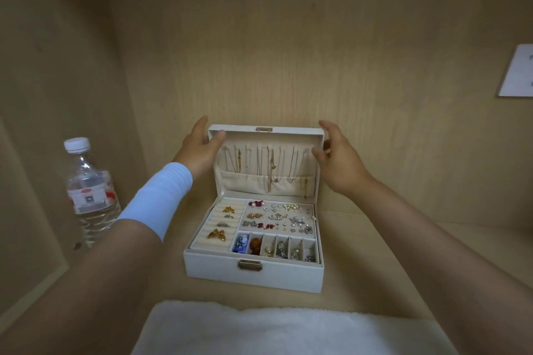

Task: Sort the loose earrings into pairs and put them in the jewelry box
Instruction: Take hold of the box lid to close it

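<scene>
White towel (288, 331) is lying at the near edge of the worktop (346, 282). Behind it, mid-worktop, the jewelry box (253, 271) is standing open with its lid (288, 138) upright. Earrings (277, 217) are resting on its padded panel and in the front compartments. Left grip (199, 147) is clamping the lid's upper left corner, thumb inside. Right grip (340, 164) is pinching the lid's right edge. Water bottle (89, 190) is standing toward the left edge.
</scene>
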A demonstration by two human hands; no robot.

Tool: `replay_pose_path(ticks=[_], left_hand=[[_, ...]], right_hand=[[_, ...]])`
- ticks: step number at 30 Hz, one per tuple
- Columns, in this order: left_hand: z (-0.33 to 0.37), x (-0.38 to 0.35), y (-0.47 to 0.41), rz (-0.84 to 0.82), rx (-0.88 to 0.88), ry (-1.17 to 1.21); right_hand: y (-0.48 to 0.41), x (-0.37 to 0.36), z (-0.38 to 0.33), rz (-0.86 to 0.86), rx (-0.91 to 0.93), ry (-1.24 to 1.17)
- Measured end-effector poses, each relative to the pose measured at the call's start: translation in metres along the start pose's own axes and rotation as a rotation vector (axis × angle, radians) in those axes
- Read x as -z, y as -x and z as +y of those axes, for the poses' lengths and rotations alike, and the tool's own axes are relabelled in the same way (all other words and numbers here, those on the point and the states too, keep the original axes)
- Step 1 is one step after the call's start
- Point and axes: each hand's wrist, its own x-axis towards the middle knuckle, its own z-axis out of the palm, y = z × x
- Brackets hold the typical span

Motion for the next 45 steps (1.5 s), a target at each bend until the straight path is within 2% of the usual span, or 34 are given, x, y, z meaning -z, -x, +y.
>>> replay_pose_path(ticks=[4, 9, 15, 22, 36, 45], left_hand=[[-0.014, 0.016, 0.027, 0.017, -0.105, -0.061], [-0.046, 0.024, 0.075, 0.024, -0.181, -0.112], [-0.072, 0.021, 0.113, -0.13, -0.134, -0.16], [-0.086, 0.014, 0.135, -0.103, -0.147, -0.139], [-0.098, 0.001, 0.136, -0.062, -0.022, -0.031], [-0.083, -0.017, 0.105, -0.122, -0.009, -0.092]], right_hand=[[0.025, 0.014, -0.005, -0.03, 0.156, 0.046], [0.079, 0.021, -0.005, -0.203, 0.256, 0.105], [0.119, 0.016, 0.006, -0.319, 0.221, 0.163], [0.146, 0.003, 0.023, -0.42, 0.246, 0.282], [0.162, -0.015, 0.033, -0.319, 0.093, 0.061], [0.141, -0.012, 0.042, -0.32, -0.033, -0.018]])
